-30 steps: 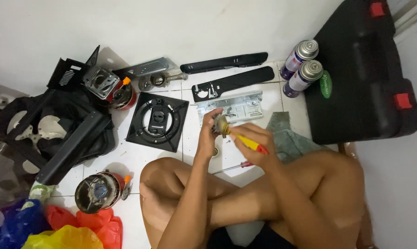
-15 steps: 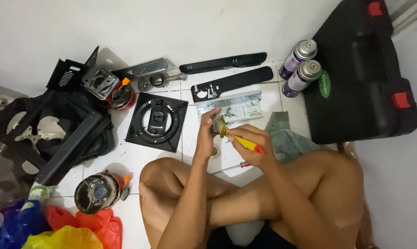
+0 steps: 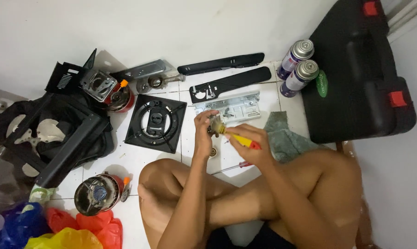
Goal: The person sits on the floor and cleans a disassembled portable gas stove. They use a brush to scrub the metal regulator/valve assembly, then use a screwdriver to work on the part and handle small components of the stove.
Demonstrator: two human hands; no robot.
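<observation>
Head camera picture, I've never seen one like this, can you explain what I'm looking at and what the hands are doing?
The camera sits on a person's head and looks down at their crossed legs and a white tiled floor. The left hand holds a small metal part. The right hand holds a yellow-handled screwdriver against it. Around them lie a square black burner plate, two gas canisters, a black case, a grey cloth and a second screwdriver.

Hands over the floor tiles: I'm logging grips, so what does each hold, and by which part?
The right hand grips a screwdriver by its yellow handle. The left hand pinches a small brass-coloured metal part by its side; the exact spot is hidden.
</observation>
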